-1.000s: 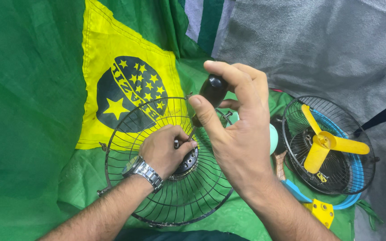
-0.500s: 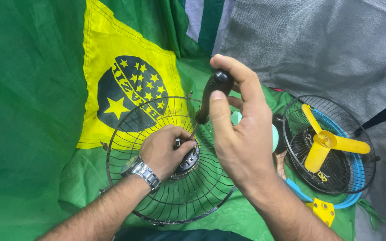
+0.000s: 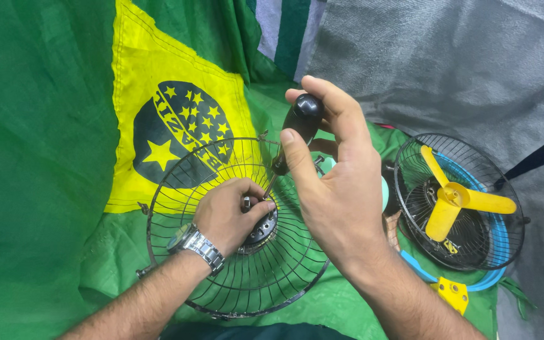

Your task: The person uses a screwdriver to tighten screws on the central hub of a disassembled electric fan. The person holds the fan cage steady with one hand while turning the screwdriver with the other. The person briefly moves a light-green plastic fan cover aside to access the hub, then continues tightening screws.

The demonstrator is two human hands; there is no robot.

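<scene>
Over wire fan guard: right hand grips screwdriver; left hand steadies hub.

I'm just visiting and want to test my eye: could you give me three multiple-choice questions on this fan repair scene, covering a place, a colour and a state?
1. Where does the left hand rest?
A. at the hub of the wire fan guard
B. on the yellow blades
C. on the grey cloth

2. What colour are the fan blades at right?
A. red
B. yellow
C. white

3. What is the right hand doing?
A. lying flat
B. open and empty
C. gripping a black-handled screwdriver

Answers: 1 A, its fingers sit at the guard's centre; 2 B, clearly yellow; 3 C, fingers wrap the handle.
</scene>
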